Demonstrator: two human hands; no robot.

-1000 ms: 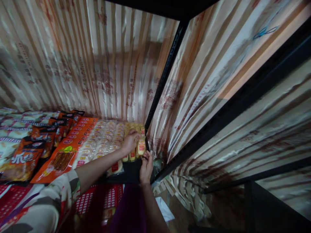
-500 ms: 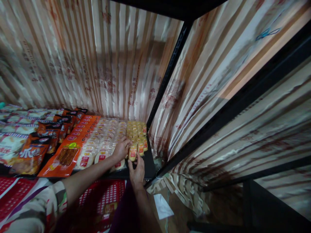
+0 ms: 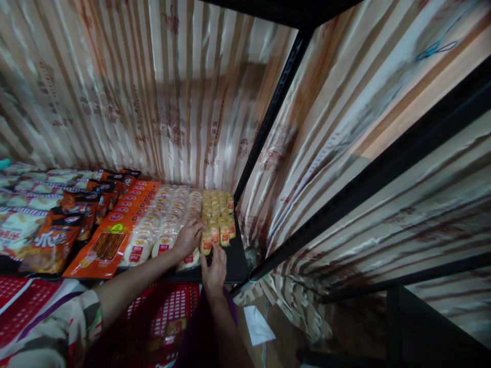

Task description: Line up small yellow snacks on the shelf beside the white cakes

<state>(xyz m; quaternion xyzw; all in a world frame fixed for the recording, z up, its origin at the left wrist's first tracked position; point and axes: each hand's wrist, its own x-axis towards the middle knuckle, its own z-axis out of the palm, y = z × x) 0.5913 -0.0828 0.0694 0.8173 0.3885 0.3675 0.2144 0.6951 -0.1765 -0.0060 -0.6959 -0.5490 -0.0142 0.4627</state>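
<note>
Small yellow wrapped snack packs with red-and-white labels stand in close rows at the right end of the black shelf (image 3: 237, 263). At the front left of these rows, my left hand (image 3: 188, 238) has its fingers bent against the upper left of a yellow snack pack (image 3: 206, 243). My right hand (image 3: 215, 270) comes from below, thumb and fingers at the lower front of the same pack. Both hands are closed about it. Left of it, clear-wrapped round white cakes (image 3: 164, 244) lie in rows, partly behind my left hand and forearm.
Farther left lie an orange snack bag (image 3: 105, 240), orange-and-black bags (image 3: 53, 245) and white bags (image 3: 19, 227). Red baskets (image 3: 178, 306) sit below the shelf front. A black post (image 3: 274, 112) and striped curtains (image 3: 184, 92) bound the shelf. White paper (image 3: 259, 325) lies on the floor.
Both hands have shifted slightly left along the front row of yellow packs. Another yellow pack now shows at the row's left end, between my hands. The view has moved a little.
</note>
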